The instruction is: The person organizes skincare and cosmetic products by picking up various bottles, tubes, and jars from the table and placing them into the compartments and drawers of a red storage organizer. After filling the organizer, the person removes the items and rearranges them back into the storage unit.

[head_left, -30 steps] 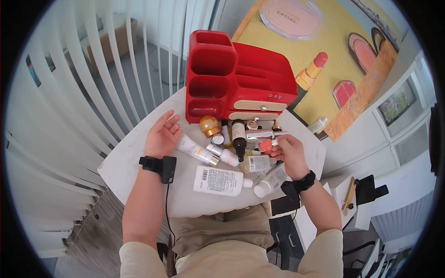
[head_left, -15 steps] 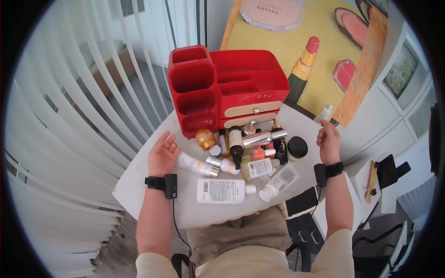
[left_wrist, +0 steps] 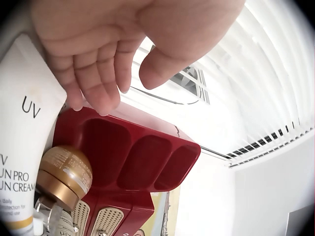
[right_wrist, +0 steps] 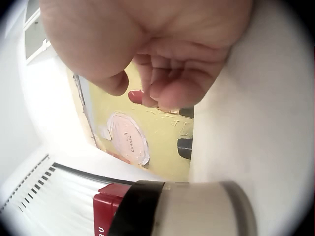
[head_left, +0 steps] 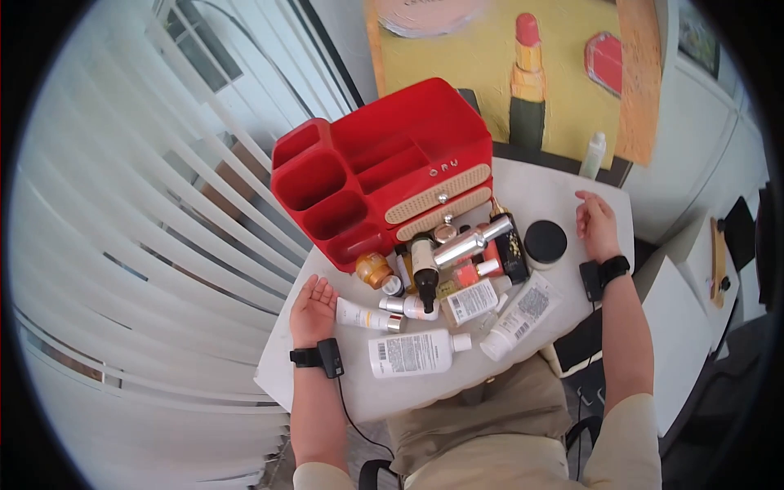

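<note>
My left hand (head_left: 313, 310) rests palm up at the left of the white table (head_left: 523, 184), fingers relaxed and holding nothing. Right beside it lies a white UV sun cream tube (head_left: 358, 314), with a round gold jar (left_wrist: 66, 172) just beyond. Over at the right side, my right hand (head_left: 599, 224) has loosely bent fingers and nothing in them. Closest to it is a jar with a black lid (head_left: 545, 243). Between the hands lie a white bottle (head_left: 411, 353), a white tube (head_left: 523, 314), a dark bottle (head_left: 425, 265), a silver tube (head_left: 474, 243) and a coral nail polish bottle (head_left: 467, 272).
A red organizer (head_left: 469, 147) with open compartments and two woven-front drawers stands at the back, cosmetics crowded against its front. Vertical blinds (head_left: 163, 327) hang to the left. Behind the table leans a painting (head_left: 474, 90) of makeup, a small bottle (head_left: 594, 155) before it.
My right hand has let go of the coral nail polish bottle and moved off to the right, past the black-lidded jar. The left hand stays by the sun cream tube while the head view turns.
</note>
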`<move>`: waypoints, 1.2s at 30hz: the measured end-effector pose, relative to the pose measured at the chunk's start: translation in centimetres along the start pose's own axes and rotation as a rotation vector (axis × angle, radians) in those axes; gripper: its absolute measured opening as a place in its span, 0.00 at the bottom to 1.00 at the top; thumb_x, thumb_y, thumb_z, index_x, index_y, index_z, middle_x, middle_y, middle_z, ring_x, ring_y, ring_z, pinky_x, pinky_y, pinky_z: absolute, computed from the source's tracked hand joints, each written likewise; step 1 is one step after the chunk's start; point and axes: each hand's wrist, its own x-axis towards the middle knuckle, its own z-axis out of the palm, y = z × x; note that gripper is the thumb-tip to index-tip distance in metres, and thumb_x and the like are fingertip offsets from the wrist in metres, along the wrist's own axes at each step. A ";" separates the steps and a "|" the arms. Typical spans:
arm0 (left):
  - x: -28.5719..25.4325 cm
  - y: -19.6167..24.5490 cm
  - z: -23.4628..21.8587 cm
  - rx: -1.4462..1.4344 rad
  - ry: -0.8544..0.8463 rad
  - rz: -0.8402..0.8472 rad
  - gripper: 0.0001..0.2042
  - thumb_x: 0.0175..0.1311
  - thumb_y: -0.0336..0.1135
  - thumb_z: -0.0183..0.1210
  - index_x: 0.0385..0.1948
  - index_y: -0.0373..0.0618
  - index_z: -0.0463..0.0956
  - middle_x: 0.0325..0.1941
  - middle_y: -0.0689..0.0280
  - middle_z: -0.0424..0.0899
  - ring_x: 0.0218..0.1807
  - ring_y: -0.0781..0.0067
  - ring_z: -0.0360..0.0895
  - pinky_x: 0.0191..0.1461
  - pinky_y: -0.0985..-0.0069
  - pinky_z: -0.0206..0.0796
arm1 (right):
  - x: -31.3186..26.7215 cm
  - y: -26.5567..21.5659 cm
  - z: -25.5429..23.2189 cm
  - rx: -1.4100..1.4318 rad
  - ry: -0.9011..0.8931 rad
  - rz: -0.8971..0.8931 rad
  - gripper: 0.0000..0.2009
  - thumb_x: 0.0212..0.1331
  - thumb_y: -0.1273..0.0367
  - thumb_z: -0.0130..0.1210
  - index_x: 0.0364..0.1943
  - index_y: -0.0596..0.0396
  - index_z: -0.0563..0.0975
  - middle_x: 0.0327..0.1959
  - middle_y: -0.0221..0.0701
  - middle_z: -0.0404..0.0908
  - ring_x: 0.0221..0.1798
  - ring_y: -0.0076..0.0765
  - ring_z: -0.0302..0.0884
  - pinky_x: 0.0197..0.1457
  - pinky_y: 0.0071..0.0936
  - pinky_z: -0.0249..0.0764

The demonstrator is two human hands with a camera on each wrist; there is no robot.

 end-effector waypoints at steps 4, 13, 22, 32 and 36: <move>0.2 -0.3 -0.4 0.039 0.008 0.012 0.13 0.69 0.34 0.51 0.51 0.39 0.73 0.46 0.61 0.83 0.48 0.66 0.80 0.59 0.63 0.69 | -0.5 -0.7 -0.3 0.082 -0.008 0.019 0.14 0.69 0.62 0.46 0.47 0.56 0.76 0.21 0.20 0.68 0.17 0.14 0.57 0.16 0.16 0.49; -0.2 -0.5 0.3 0.006 0.050 0.063 0.13 0.71 0.35 0.50 0.52 0.39 0.73 0.53 0.57 0.80 0.56 0.63 0.76 0.66 0.60 0.65 | 0.0 -0.4 -0.4 0.053 -0.016 0.043 0.13 0.69 0.64 0.45 0.48 0.56 0.75 0.21 0.20 0.68 0.17 0.13 0.55 0.17 0.15 0.48; 0.2 -1.4 -0.6 -0.126 -0.088 0.126 0.16 0.73 0.41 0.45 0.51 0.40 0.74 0.55 0.56 0.79 0.58 0.59 0.75 0.70 0.54 0.60 | 0.3 0.4 0.1 0.009 0.041 -0.007 0.12 0.70 0.63 0.46 0.45 0.54 0.77 0.20 0.19 0.68 0.17 0.12 0.55 0.18 0.14 0.48; 0.7 -1.2 -0.7 -0.215 -0.167 0.109 0.17 0.72 0.44 0.47 0.47 0.41 0.78 0.52 0.57 0.82 0.57 0.62 0.77 0.71 0.55 0.59 | 0.4 0.6 0.3 -0.003 0.056 -0.041 0.11 0.69 0.64 0.48 0.46 0.56 0.77 0.21 0.20 0.68 0.18 0.12 0.56 0.19 0.14 0.49; 0.6 -1.3 -0.4 -0.195 -0.125 0.082 0.17 0.72 0.44 0.47 0.48 0.42 0.76 0.51 0.58 0.82 0.56 0.62 0.77 0.69 0.55 0.60 | 0.1 0.3 0.4 -0.025 0.063 -0.031 0.11 0.69 0.64 0.49 0.45 0.56 0.77 0.21 0.19 0.68 0.19 0.13 0.56 0.19 0.14 0.49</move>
